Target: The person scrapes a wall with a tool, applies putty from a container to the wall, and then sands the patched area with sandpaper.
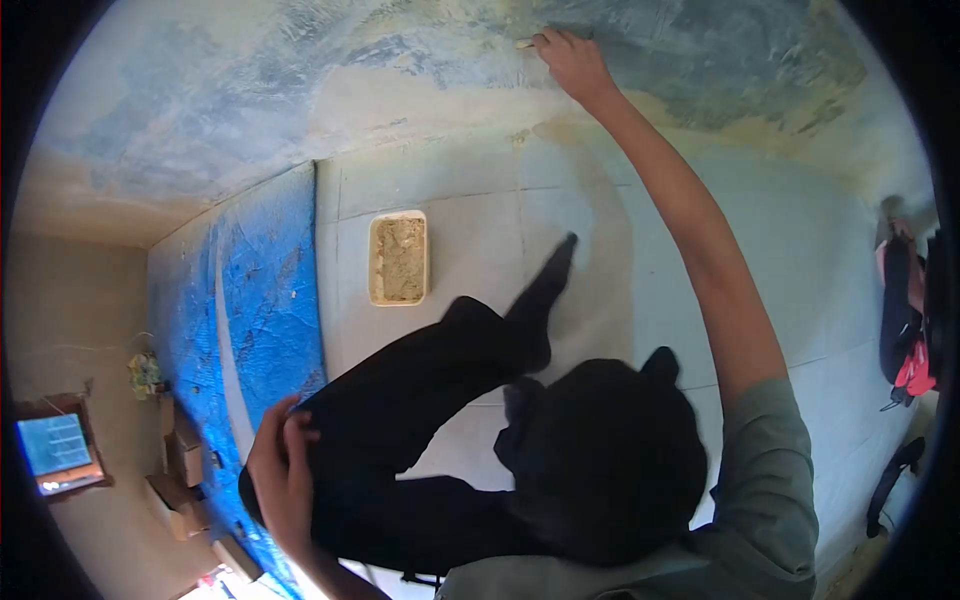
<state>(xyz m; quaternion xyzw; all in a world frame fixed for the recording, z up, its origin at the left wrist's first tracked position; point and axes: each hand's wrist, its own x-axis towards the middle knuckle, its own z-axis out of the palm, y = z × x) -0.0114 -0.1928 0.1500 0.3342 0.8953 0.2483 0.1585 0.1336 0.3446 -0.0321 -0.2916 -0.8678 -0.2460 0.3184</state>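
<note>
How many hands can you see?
2. The right hand is stretched up against the patchy wall, holding a small tool too tiny to identify. The left hand rests low on the person's dark trousers. No other hands show.

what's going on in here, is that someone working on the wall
A person sits on the tiled floor facing a patchy blue-grey wall. Their right hand is stretched up against the wall, pressing a small pale tool or scrap there; what it is can't be made out. The left hand rests on the knee of their dark trousers. A rectangular tray of tan paste sits on the floor ahead, beside a blue tarp.
</note>
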